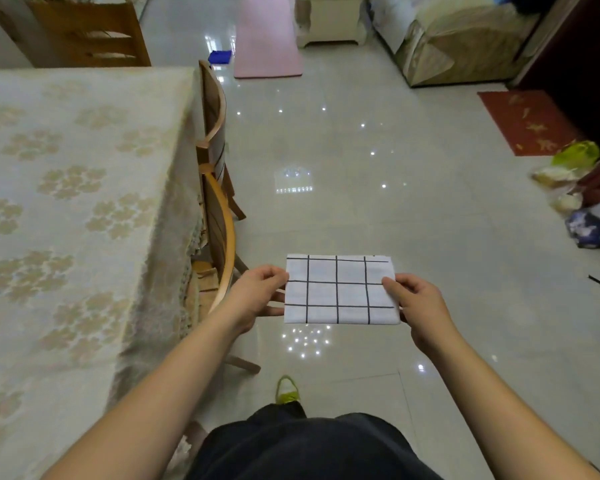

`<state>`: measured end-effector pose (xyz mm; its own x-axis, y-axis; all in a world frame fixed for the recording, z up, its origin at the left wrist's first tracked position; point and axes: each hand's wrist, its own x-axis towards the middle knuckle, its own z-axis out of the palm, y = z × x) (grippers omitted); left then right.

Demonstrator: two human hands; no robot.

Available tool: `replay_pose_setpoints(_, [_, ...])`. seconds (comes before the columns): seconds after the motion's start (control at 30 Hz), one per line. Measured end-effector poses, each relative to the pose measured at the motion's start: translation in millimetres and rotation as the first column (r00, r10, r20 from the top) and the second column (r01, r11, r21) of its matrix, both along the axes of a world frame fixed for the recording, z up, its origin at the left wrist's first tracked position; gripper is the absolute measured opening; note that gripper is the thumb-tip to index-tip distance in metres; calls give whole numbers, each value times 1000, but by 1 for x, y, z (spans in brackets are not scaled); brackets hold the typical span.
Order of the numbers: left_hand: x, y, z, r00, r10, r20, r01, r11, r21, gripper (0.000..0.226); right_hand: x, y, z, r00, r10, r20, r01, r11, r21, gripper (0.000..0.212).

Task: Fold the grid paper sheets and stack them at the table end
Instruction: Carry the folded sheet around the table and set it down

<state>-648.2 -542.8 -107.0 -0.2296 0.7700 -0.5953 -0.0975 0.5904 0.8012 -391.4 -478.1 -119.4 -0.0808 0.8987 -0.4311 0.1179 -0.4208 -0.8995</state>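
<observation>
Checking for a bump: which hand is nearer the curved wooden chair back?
Left hand, just right of the wooden chair back; right hand holds the folded grid sheet's far side.

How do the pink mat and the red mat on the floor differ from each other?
The pink mat is plain, while the red mat carries yellowish figures. The pink mat lies far ahead near a pale cabinet; the red mat lies to the right beside dark furniture. The pink mat looks long and narrow, the red mat broader for its length. Both lie flat on the glossy tiled floor, apart from the folded grid sheet.
</observation>
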Motion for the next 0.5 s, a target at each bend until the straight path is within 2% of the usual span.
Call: replay_pose_setpoints(0.5, [-27,140,3,999,0,-38,2,998,58,21,-29,131,4,1000,-19,-20,18,999,-31,11])
